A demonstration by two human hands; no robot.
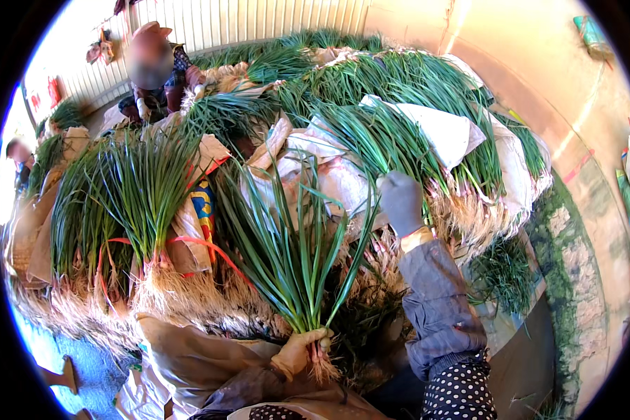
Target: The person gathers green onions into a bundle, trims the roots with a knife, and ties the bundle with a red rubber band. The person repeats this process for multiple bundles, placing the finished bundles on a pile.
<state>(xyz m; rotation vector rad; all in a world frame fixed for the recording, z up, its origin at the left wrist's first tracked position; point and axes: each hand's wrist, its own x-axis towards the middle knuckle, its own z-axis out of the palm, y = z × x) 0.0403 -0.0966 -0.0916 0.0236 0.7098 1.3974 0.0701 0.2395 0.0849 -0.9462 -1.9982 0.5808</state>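
Observation:
My left hand [300, 350], in a tan glove, grips a small bunch of green garlic plants [294, 273] low on the stems. The leaves fan upward and away from me, while pale bulbs and roots hang below my fingers. Further forward, my right hand [402, 202] wears a grey glove and reaches to the edge of a large heap of green garlic [378, 136]. Its fingers look curled against the leaves, but whether they hold a stalk is hidden. To the left, a bigger bunch of green garlic [152, 205] stands upright with a red strap [210, 245] near it.
Woven sacks [430, 128] lie over and among the heaps. A brown cloth or sack [199, 362] covers my lap. Across the heap, a person [160, 79] sits with gloved hands; another person [21, 157] is at the far left. A wall [551, 79] curves along the right.

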